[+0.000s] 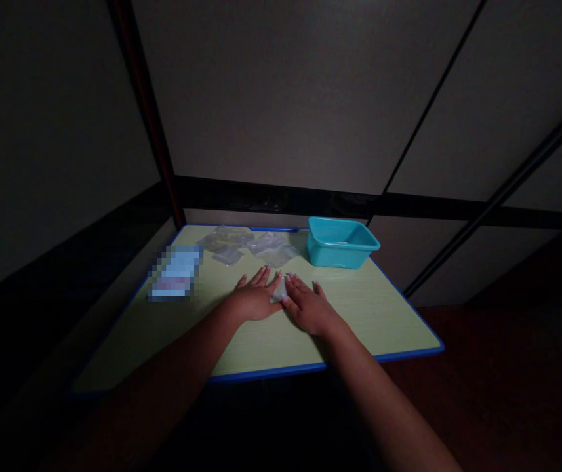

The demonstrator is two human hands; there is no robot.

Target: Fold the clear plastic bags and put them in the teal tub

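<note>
Both my hands rest near the middle of the table, close together. Between them lies a small clear plastic bag (279,290), partly covered by my fingers. My left hand (255,296) is flat with its fingers stretched out, touching the bag's left side. My right hand (309,305) lies flat on the other side, fingers stretched forward over the bag's right edge. What the bag contains, if anything, I cannot make out. Beyond my hands are more clear plastic bags, one group (226,242) at the back left and another (273,248) at the back middle.
A turquoise plastic basket (342,254) stands at the table's back right, with something pale inside. A blurred-out bluish rectangular item (176,272) lies at the left edge. The pale table (374,321) has a blue rim and stands close to a panelled wall (271,98).
</note>
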